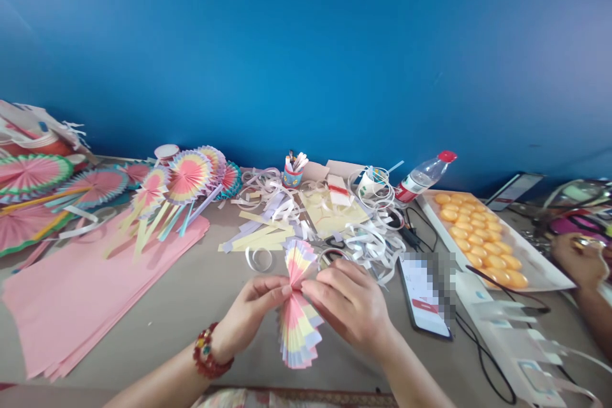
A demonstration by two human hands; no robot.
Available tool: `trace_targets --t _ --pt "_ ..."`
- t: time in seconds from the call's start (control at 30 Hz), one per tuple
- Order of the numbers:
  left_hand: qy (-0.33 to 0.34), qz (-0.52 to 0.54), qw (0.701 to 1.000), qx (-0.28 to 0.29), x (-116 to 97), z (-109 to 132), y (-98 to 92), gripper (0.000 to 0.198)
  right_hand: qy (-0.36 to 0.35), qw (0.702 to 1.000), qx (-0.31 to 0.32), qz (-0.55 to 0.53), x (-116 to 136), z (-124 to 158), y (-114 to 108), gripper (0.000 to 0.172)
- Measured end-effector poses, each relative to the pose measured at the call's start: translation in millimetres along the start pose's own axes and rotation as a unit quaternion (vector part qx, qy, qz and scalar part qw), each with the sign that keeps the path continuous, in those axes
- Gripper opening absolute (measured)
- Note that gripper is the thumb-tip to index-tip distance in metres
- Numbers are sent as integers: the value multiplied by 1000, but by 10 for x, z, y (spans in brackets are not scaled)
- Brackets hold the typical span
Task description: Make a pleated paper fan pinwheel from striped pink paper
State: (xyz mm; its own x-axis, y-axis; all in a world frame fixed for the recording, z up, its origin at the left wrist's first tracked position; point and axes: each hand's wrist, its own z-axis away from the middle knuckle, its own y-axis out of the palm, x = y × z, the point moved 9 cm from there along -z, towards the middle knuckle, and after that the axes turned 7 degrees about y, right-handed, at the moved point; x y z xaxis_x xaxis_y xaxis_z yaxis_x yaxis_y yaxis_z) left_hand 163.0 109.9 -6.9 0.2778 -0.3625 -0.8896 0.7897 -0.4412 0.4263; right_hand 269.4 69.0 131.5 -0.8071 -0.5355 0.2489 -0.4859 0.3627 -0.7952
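Observation:
In the head view a pleated paper fan (299,328) in pink, yellow and pale lilac stands out above the table's front part, pinched narrow at its middle and spread at both ends. My left hand (255,306), with a red bead bracelet (206,350) at its wrist, grips the fan's middle from the left between thumb and fingers. From the right, my right hand (351,303) has its fingertips closed on the same narrow middle. Just behind the fan lie scissors (331,256), partly hidden, and a loose white paper coil (259,259).
Pink sheets (95,287) and finished round fans (186,175) lie left. Paper strips (265,229) and a pen cup (293,175) are behind. Rightward are a bottle (421,180), phone (425,299), tray of orange-yellow ovals (545,271), cables, and another person's hand (576,258).

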Motion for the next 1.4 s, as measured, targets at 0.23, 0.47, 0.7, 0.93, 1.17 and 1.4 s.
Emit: trace_targets --t 0.23,0.47,0.7,0.93,1.17,1.4 --pt "71 -120 990 2 -157 60 15 41 7 1000 0 -6 8 26 78 16" --pt "178 -255 950 20 -419 124 144 34 19 1000 -5 -5 23 69 96 12" --pt "254 -321 911 59 -657 218 336 28 25 999 9 -23 46 85 91 14" --pt "287 -321 898 85 -675 224 356 27 28 998 4 -54 54 70 74 9" --pt "309 -352 879 94 -692 282 382 20 31 998 21 -58 46 70 95 10" --pt "316 -356 873 106 -716 288 429 21 35 997 27 -67 27 57 89 7"
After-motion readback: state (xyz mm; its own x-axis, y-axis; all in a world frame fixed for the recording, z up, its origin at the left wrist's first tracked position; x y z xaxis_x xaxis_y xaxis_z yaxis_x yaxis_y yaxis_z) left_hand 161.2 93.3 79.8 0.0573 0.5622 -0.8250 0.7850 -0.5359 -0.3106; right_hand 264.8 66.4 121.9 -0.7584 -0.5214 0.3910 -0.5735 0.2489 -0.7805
